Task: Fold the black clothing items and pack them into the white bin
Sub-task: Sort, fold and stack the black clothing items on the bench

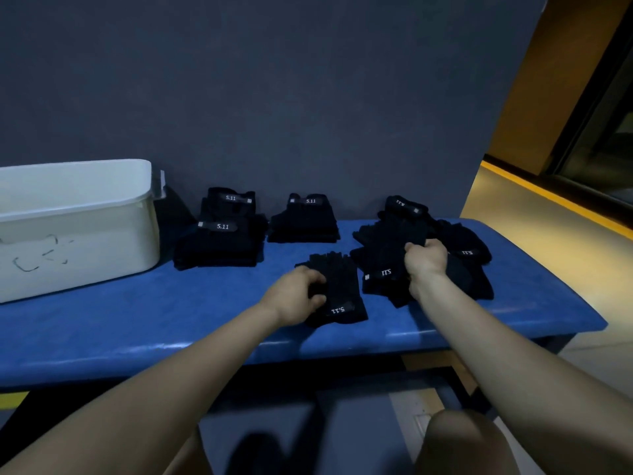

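Note:
A black glove (337,286) with a "5.11" label lies flat on the blue bench, and my left hand (297,293) pinches its left edge. My right hand (425,260) is closed on a black glove in the loose pile (387,248) at the right. Two neat stacks of black gloves stand near the wall: a larger stack (219,241) next to the bin and a smaller stack (305,222) in the middle. The white bin (78,234) sits at the left end of the bench; its inside is hidden from this angle.
The blue bench (171,310) runs against a dark grey wall (274,97). Its front edge is close to my body and its right end stops near a yellow-striped floor ledge (555,200). My knee (462,440) shows below the bench.

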